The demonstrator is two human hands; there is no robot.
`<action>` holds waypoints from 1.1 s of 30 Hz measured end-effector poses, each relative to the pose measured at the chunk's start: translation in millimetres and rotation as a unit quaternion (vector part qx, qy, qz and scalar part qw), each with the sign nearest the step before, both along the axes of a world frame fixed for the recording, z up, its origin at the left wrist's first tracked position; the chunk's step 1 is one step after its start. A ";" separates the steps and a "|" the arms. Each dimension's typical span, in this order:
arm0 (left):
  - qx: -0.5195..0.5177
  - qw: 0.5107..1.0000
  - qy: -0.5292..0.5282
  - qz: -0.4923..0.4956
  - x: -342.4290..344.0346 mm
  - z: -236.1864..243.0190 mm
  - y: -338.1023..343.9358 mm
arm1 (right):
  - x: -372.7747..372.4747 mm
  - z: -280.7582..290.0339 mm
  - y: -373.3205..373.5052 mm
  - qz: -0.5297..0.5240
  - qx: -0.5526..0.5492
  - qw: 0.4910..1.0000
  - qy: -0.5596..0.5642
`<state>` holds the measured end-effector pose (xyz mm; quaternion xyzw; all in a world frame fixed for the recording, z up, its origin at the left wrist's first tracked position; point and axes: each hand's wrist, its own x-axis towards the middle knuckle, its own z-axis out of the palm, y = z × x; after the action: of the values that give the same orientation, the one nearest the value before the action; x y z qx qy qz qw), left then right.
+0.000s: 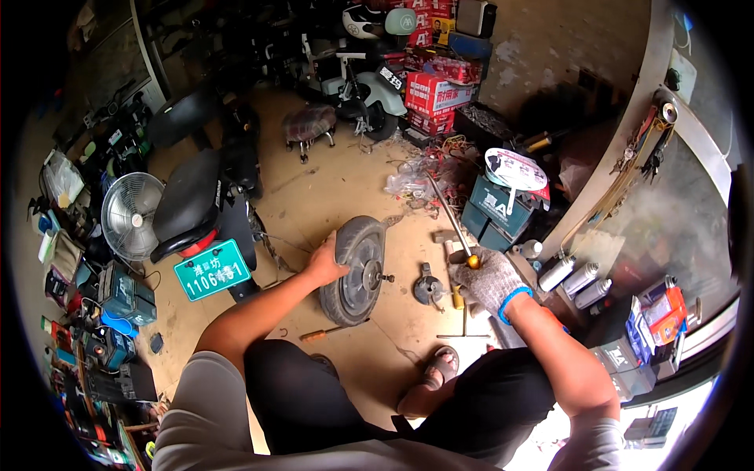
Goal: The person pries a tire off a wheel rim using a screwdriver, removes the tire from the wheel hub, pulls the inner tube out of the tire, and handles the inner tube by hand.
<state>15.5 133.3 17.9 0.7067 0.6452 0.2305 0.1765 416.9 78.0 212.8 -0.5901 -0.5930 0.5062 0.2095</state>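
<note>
One wheel [361,271]: upright, just right of the left hand [324,262].
Left hand: bare, fingers gripping its tyre [336,304].
Gloved right hand [488,280]: clenched round a yellow-handled tool [465,242], pointing away.

Printing shows on the green licence plate [212,270], red-and-white carton [432,96] and teal box [495,206].

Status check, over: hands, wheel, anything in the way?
Left hand gripping wheel. Gloved right hand holding long amber-handled tool. Wheel up on edge. Orange-handled screwdriver lying by its base, possibly in the way.
</note>
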 end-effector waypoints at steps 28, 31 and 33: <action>-0.110 0.992 -0.047 0.037 27.4 27.2 -19.2 | -285.8 -430.3 -74.4 0.434 0.174 0.850 -0.243; -0.092 0.994 -0.054 0.037 25.6 19.9 -22.7 | -268.1 -444.4 -58.1 0.470 0.162 0.818 -0.288; -0.107 0.990 -0.065 0.060 23.1 22.4 -21.9 | -244.6 -446.5 -51.7 0.486 0.155 0.808 -0.294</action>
<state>38.6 111.4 40.3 0.6272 0.6947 0.2157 0.2782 172.3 26.4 -233.8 -0.3054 -0.9059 0.2460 -0.1597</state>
